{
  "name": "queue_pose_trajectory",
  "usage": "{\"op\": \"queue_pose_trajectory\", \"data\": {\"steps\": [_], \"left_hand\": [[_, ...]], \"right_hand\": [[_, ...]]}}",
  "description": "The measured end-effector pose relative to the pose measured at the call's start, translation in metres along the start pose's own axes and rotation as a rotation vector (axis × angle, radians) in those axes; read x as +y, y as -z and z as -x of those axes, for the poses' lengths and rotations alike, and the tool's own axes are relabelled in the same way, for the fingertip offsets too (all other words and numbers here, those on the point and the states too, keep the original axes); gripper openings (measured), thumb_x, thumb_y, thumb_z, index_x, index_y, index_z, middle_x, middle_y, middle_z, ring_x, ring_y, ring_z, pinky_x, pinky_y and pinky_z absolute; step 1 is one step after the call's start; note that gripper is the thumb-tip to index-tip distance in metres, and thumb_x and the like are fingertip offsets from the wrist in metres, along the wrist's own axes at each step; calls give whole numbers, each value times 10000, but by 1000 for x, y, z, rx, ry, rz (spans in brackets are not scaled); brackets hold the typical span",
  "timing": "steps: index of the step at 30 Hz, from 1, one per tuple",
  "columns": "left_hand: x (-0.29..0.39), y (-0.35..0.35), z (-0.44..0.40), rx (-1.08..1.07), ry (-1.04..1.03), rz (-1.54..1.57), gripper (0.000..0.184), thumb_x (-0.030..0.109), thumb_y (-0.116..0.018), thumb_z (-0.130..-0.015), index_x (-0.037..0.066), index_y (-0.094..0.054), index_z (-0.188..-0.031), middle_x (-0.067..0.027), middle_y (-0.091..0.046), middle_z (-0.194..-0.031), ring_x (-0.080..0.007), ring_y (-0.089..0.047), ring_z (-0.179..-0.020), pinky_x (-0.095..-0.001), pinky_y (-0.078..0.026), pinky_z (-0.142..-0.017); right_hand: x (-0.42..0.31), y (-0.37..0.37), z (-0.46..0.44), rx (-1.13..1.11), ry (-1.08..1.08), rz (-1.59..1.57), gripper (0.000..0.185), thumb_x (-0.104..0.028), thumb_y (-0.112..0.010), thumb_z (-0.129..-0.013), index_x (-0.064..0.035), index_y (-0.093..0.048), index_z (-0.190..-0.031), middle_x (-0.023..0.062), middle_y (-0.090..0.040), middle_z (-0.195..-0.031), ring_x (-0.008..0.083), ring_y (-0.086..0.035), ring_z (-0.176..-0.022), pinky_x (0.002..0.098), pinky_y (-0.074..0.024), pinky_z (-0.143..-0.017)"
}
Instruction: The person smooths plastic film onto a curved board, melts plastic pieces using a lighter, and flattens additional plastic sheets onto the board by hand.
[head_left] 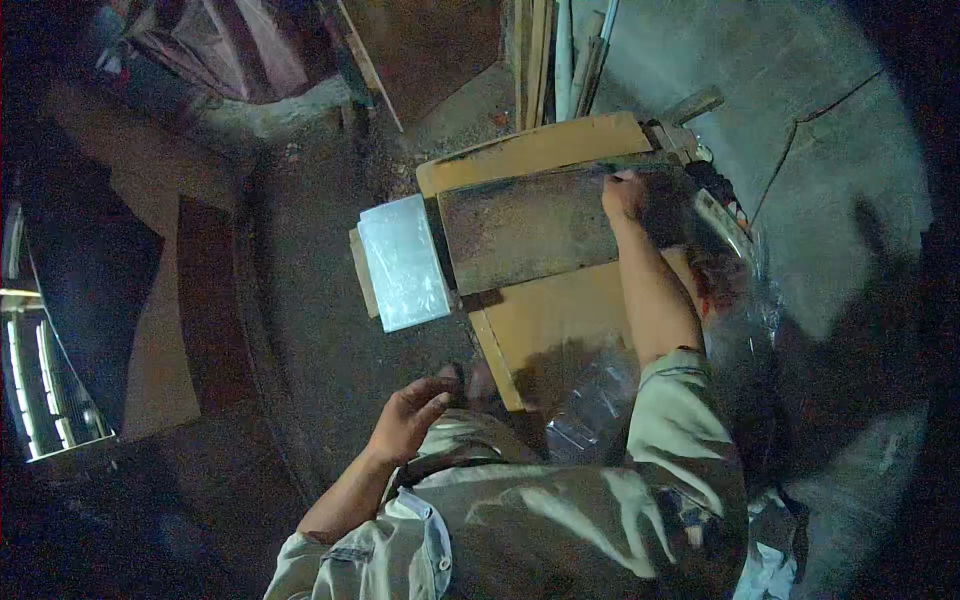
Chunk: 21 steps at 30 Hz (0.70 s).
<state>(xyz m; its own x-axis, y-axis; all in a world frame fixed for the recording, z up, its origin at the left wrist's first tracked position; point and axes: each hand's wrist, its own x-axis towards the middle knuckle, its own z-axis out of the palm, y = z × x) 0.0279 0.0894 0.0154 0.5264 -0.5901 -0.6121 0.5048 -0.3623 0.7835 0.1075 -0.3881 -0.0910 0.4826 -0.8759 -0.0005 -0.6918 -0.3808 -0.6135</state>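
Observation:
My right hand point(624, 196) reaches far forward, its fingers curled at the far edge of a dark brown board point(530, 225). That board lies across a yellowish-tan panel point(560, 320), whose far strip and near part show on either side of it. My left hand point(408, 418) hovers low in front of my body, fingers loosely bent, thumb apart, with nothing visible in it. Left of the boards, a white, shiny flat pack point(404, 263) rests on something brown. Clear plastic wrap point(590, 415) lies near the tan panel's close end.
Wooden strips and pipes point(560, 60) lean beyond the boards. Large brown sheets point(150, 300) stand at the left, near a mirror-like pane point(50, 370). A cracked grey wall point(800, 100) is at the right. Crumpled cloth or plastic point(230, 45) lies at the back left.

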Motion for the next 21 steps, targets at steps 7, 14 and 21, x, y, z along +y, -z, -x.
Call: {"op": "queue_pose_trajectory", "data": {"steps": [7, 14, 21], "left_hand": [[-6, 1, -1, 4, -20, 12, 298, 179, -556, -928, -20, -571, -1150, -96, -619, -1100, -167, -554, -1028, -306, -424, -910], [0, -2, -2, -38, -19, 56, 312, 170, -561, -926, -35, -562, -1160, -122, -607, -1139, -181, -544, -1079, -317, -399, -960], [5, 6, 3, -6, 64, -20, 332, 253, -636, -883, -25, -631, -1062, -19, -601, -795, -97, -511, -704, -251, -415, -636]], "right_hand": [[15, -14, -13, -10, 182, 317, 329, -268, -625, -822, 21, -629, -979, 240, -627, -922, 373, -608, -880, 480, -495, -737], [0, 8, 4, 62, 85, 150, 286, -277, -628, -788, -17, -623, -908, 199, -653, -851, 384, -635, -802, 444, -500, -725], [56, 46, 84, 143, 205, -132, 270, -259, -658, -804, -14, -627, -915, 169, -659, -895, 319, -639, -846, 391, -492, -767]]}}
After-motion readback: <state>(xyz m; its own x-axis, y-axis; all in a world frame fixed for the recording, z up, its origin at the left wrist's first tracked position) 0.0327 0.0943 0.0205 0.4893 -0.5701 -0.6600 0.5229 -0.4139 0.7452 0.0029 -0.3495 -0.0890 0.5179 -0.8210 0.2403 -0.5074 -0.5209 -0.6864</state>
